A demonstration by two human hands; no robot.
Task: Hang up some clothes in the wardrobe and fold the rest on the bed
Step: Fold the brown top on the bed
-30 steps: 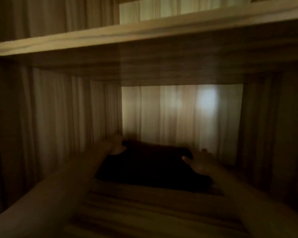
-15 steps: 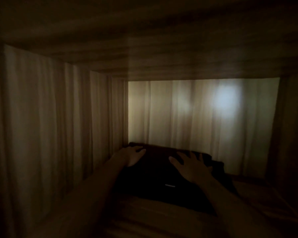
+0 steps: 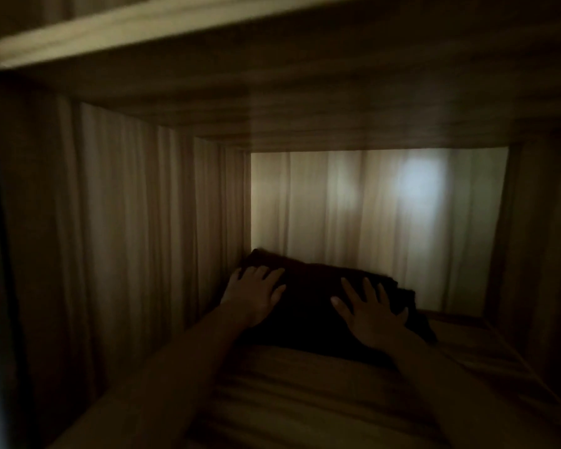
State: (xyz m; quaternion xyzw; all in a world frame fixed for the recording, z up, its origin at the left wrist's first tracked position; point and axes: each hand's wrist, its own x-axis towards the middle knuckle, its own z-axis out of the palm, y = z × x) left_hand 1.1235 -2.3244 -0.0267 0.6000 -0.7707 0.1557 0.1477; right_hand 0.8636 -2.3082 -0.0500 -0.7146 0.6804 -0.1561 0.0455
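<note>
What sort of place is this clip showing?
Probably the inside of a wardrobe compartment: a wood-grain shelf overhead, a pale back panel, and a dark folded garment under the left hand and right hand.

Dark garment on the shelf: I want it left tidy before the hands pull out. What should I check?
1. Garment lies on the shelf: ok.
2. Garment sits in the back left corner: ok.
3. Left hand flat on it, gripping nothing: ok.
4. Right hand flat on it, fingers spread: ok.
5. Folds neat: cannot tell, too dark.
6. Shelf bare in front of the garment: ok.
</note>
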